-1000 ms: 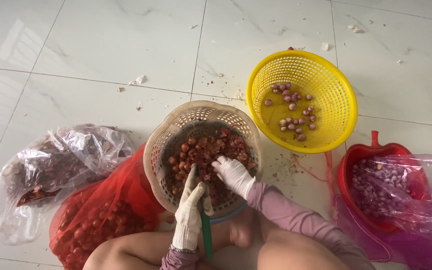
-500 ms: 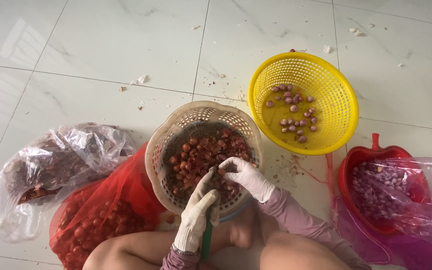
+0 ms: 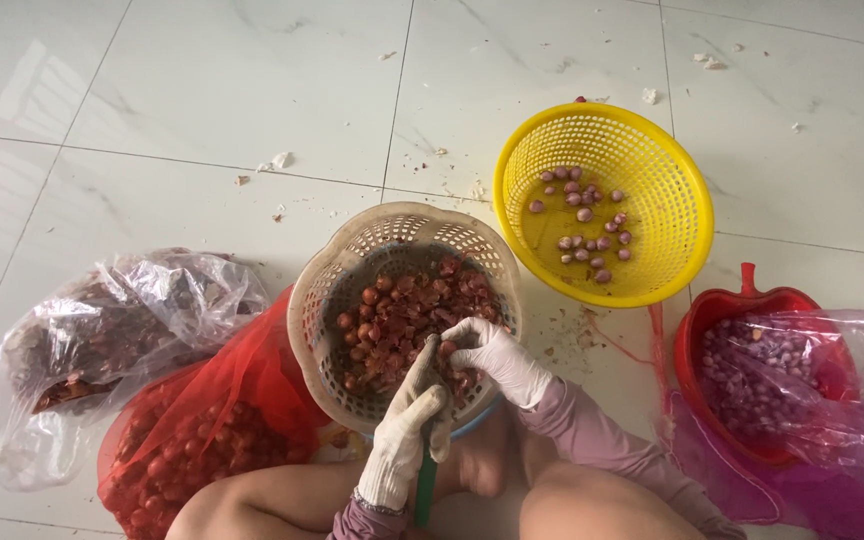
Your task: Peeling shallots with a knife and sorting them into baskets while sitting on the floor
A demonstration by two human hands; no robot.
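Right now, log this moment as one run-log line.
left hand: grips green-handled tool | right hand: picking shallots | beige basket | yellow basket: peeled bulbs

Beige basket [image 3: 352,280] — unpeeled shallots [image 3: 392,320] inside; left hand [image 3: 407,440] in a white knit glove at its near rim with a green handle [image 3: 424,490] below it; right hand [image 3: 497,360], gloved, fingers curled on a shallot. Yellow basket [image 3: 672,180] — few peeled shallots. Red mesh sack [image 3: 202,440], clear bag of skins [image 3: 112,330], red bowl [image 3: 722,310] under pink plastic. White tiled floor [image 3: 202,90].
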